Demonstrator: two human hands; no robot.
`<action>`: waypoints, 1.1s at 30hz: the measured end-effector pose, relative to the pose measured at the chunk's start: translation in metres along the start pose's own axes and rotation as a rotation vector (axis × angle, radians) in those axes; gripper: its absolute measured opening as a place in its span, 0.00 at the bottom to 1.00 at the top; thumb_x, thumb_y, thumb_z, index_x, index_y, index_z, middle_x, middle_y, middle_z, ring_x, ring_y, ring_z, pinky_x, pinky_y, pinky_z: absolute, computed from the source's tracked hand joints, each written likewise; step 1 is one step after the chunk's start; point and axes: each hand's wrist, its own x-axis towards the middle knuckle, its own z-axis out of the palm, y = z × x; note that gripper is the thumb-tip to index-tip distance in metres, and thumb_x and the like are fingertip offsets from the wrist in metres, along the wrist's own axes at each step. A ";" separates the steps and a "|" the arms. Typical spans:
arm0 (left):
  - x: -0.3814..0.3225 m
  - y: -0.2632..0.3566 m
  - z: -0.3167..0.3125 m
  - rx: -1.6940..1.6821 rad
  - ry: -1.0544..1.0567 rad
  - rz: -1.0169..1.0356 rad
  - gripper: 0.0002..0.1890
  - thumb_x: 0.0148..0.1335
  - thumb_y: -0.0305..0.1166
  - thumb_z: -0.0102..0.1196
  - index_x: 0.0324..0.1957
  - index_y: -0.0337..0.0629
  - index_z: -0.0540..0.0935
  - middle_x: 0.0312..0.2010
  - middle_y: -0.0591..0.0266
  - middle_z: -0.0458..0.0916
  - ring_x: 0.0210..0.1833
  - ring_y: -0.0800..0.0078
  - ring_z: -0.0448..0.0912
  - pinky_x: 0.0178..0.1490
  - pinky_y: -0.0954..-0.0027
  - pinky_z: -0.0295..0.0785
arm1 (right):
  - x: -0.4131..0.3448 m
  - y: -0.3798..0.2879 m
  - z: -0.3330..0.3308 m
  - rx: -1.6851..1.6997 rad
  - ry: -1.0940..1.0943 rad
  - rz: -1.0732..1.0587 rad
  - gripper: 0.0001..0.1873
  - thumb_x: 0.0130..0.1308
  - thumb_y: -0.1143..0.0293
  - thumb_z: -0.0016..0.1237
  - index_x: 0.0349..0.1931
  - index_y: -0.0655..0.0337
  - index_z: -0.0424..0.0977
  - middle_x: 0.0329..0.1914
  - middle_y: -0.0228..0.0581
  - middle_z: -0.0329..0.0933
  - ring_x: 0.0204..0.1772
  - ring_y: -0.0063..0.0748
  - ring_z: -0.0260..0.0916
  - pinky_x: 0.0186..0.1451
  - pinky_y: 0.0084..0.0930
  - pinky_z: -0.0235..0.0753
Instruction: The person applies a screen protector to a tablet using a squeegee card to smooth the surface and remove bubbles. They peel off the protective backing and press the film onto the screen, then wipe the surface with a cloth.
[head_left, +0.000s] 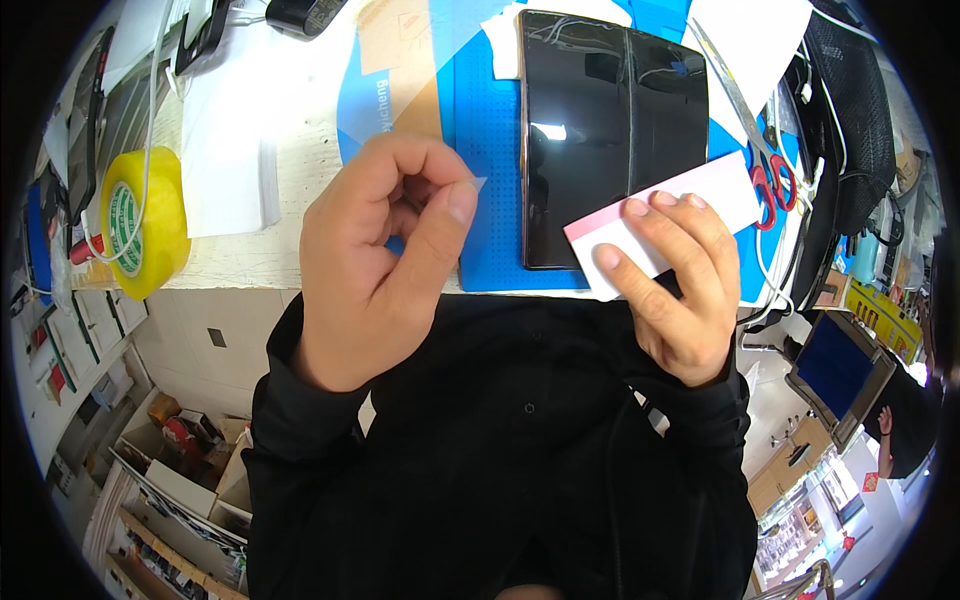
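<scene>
My left hand (375, 262) pinches a small translucent piece of film (479, 182) between thumb and forefinger, left of the foldable device. My right hand (679, 277) holds a white card or thin pad with a pink edge (690, 184), its thumb and fingertips against the upper face. That card lies aslant over the lower right corner of an unfolded foldable device (577, 165). The device has a dark, glossy screen with a crease down it. Beneath it is a blue work mat (487, 225). What lies under my right palm is hidden.
Red-handled scissors (772, 176) and cables lie at the right. A clear plastic sheet (450, 37) bearing writing is behind my left hand. Further left are a stack of white paper (225, 150) and a yellow tape roll (150, 221). A person (904, 420) is at the far right.
</scene>
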 end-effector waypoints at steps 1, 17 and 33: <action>-0.001 0.000 0.001 0.002 0.006 -0.013 0.04 0.75 0.25 0.64 0.46 0.35 0.82 0.35 0.68 0.82 0.31 0.86 0.76 0.35 0.81 0.70 | 0.002 -0.001 0.002 -0.009 0.000 -0.016 0.21 0.52 0.70 0.64 0.50 0.54 0.87 0.57 0.45 0.86 0.60 0.49 0.81 0.66 0.47 0.79; 0.004 0.011 -0.005 0.133 -0.038 0.071 0.05 0.73 0.21 0.63 0.47 0.36 0.82 0.37 0.67 0.83 0.34 0.83 0.77 0.38 0.80 0.69 | 0.018 -0.014 -0.009 -0.004 -0.041 -0.073 0.19 0.51 0.68 0.62 0.46 0.54 0.86 0.49 0.37 0.83 0.51 0.40 0.80 0.53 0.35 0.78; 0.105 0.017 0.000 0.140 -0.109 -0.054 0.13 0.72 0.19 0.61 0.56 0.34 0.80 0.34 0.70 0.83 0.34 0.88 0.77 0.38 0.82 0.70 | 0.034 0.016 0.005 0.044 0.046 0.121 0.24 0.49 0.80 0.64 0.50 0.56 0.89 0.57 0.45 0.86 0.58 0.51 0.80 0.63 0.47 0.78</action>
